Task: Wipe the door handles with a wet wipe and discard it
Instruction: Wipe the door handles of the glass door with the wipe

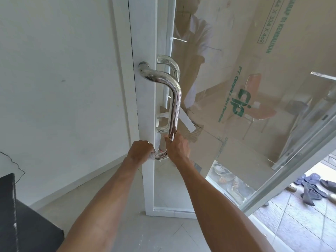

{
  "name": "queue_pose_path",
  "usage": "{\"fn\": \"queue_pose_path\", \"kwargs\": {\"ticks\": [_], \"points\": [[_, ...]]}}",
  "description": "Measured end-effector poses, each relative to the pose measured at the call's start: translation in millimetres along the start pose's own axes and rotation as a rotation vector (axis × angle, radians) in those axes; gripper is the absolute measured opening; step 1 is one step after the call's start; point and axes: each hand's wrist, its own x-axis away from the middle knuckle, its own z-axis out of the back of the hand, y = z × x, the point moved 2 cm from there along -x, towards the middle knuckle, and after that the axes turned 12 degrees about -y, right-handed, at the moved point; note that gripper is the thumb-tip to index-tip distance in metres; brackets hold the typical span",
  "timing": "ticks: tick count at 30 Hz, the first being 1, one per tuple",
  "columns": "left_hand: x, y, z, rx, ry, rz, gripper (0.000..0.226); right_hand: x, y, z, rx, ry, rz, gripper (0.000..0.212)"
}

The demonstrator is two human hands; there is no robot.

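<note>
A shiny chrome pull handle (176, 99) runs down the white frame of a glass door. A second handle (169, 64) sits on the far side of the glass. My left hand (141, 149) is closed on a white wet wipe (157, 142), pressed around the handle's bottom bend. My right hand (177, 146) grips the lower part of the vertical bar just above that bend. Most of the wipe is hidden in my left fist.
The glass door (236, 88) stands open to the right, with cardboard behind it and my reflection in it. A white wall (63, 79) is on the left. A black cabinet corner (21, 215) is at lower left. Sandals (312, 186) lie on the floor outside.
</note>
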Motion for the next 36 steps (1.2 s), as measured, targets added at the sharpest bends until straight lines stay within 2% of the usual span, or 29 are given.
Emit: {"fn": "queue_pose_path", "kwargs": {"ticks": [3,7,11,16,19,21,22,23,26,29,33,36], "points": [[2,9,-5,0.062,0.043,0.017,0.026,-1,0,-1,-0.005,0.002,-0.007,0.038],[3,42,-5,0.273,0.141,0.096,0.020,-4,1,1,-0.020,-0.012,0.008,0.042],[-1,55,-6,0.442,0.149,0.135,0.012,-5,3,3,-0.072,-0.054,0.040,0.043],[4,56,6,0.847,0.145,0.108,0.004,-4,3,9,-0.065,-0.090,0.110,0.048],[11,55,17,1.113,0.147,0.075,0.005,11,12,5,-0.185,-0.043,0.186,0.060],[12,54,23,1.248,0.141,0.045,0.026,24,24,0,-0.306,0.026,0.159,0.073],[12,53,26,1.262,0.151,0.043,0.033,29,30,-2,-0.336,0.071,0.139,0.074],[11,52,31,1.256,0.169,0.047,0.037,32,36,-3,-0.348,0.117,0.127,0.067],[13,49,48,1.265,0.200,0.045,0.043,37,45,-1,-0.314,0.208,0.088,0.025],[15,48,62,1.307,0.231,0.020,0.048,36,40,5,-0.329,0.228,0.073,0.005],[17,50,79,1.375,0.307,-0.052,0.036,32,17,12,-0.372,0.290,0.172,0.014],[16,50,87,1.427,0.300,-0.080,0.039,30,2,12,-0.379,0.355,0.270,0.025]]}}
